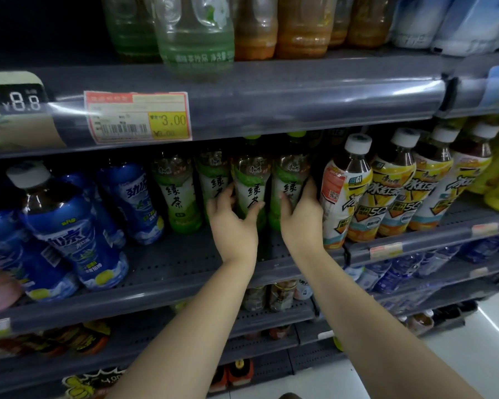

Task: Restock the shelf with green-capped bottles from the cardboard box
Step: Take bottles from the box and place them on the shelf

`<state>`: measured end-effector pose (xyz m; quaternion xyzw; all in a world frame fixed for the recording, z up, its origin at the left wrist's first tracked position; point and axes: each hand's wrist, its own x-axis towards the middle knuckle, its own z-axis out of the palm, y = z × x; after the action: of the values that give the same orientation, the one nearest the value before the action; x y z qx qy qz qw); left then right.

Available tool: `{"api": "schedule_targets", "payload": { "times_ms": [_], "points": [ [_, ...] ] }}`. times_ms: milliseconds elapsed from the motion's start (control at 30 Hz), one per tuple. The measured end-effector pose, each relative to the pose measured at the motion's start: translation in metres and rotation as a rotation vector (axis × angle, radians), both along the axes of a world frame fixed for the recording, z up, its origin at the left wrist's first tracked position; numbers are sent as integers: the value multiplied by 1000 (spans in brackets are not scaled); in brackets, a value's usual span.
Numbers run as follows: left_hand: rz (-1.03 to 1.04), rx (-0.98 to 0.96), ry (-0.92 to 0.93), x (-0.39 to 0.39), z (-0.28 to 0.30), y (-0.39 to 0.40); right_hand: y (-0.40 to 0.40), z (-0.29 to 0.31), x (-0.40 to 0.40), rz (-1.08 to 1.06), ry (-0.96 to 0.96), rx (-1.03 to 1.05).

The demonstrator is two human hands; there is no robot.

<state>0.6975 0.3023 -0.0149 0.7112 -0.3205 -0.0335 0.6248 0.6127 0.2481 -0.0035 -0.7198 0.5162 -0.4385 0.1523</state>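
Note:
Several green-capped green tea bottles stand upright on the middle shelf [167, 263]. My left hand [232, 223] is wrapped around the lower half of one green tea bottle [251, 182]. My right hand [301, 217] grips the neighbouring green tea bottle [288, 180] on its right. Two more green tea bottles [177, 191] stand just left of them, one partly hidden behind my left hand. The caps are mostly hidden under the upper shelf's edge. The cardboard box is out of view.
Blue-labelled bottles [69, 226] crowd the shelf's left; yellow-labelled white-capped bottles [386, 185] stand close on the right. A price rail [242, 108] with a 3.00 tag overhangs. Large bottles [196, 33] fill the top shelf. Lower shelves [271, 315] hold small items. A finger intrudes at the left edge.

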Motion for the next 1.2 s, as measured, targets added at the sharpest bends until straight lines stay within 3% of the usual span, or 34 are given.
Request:
{"api": "schedule_targets", "payload": {
  "times_ms": [267, 467, 700, 833, 967, 1200],
  "points": [
    [-59, 48, 5, 1, 2, 13, 8, -6, 5, 31, -9, 92],
    [-205, 120, 14, 11, 9, 56, 34, 7, 1, 95, -88, 273],
    [-289, 189, -43, 41, 13, 113, 94, 29, 0, 135, -244, 318],
    [-297, 176, -75, 61, 13, 151, 127, 41, 19, 372, -268, 323],
    [-257, 220, -93, 82, -5, 210, 167, 44, 57, 745, -229, 323],
    [156, 301, 68, 92, -52, 336, 250, 13, 137, 1367, -14, 461]
  ]
}}
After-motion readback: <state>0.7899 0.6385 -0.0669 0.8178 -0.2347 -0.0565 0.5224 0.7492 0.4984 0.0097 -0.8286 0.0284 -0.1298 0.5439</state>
